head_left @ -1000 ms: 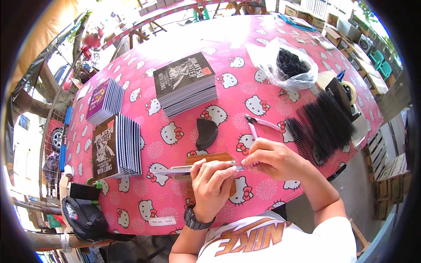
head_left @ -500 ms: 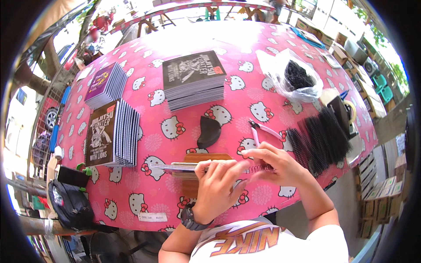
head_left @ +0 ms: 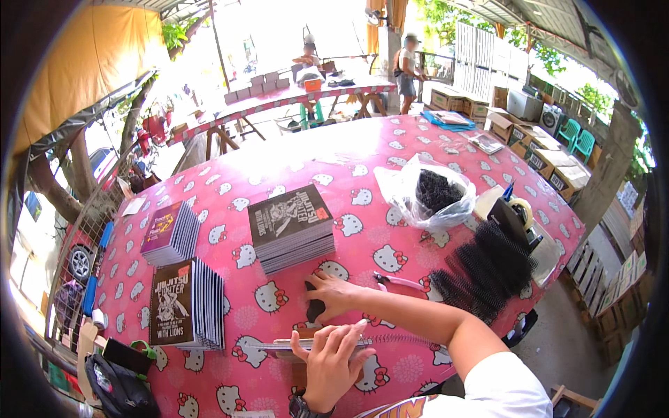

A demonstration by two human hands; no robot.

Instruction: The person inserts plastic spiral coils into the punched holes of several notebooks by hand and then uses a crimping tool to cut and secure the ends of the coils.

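Note:
My left hand (head_left: 331, 362), with a dark watch at its wrist, grips a thin book (head_left: 268, 345) that stands edge-up over a small wooden block (head_left: 296, 376). A thin spiral coil (head_left: 404, 340) sticks out to the right from the book's end. My right hand (head_left: 333, 296) reaches across beyond the book, its fingers closed over a black half-moon-shaped piece (head_left: 316, 311), partly hidden under them. Pink-handled cutters (head_left: 401, 281) lie beyond my right forearm. To the right rests a heap of black spiral coils (head_left: 484, 268).
Stacks of dark-covered books (head_left: 293, 230) (head_left: 173, 306) and purple books (head_left: 164, 230) stand left and ahead. A plastic bag of black coils (head_left: 439, 191) sits at the right. A black bag (head_left: 118, 386) is at the near left. Two people are beyond the table.
My right hand has left the coil at the book's end and moved forward and left onto the black piece. My left hand stays on the book. The view has tilted upward.

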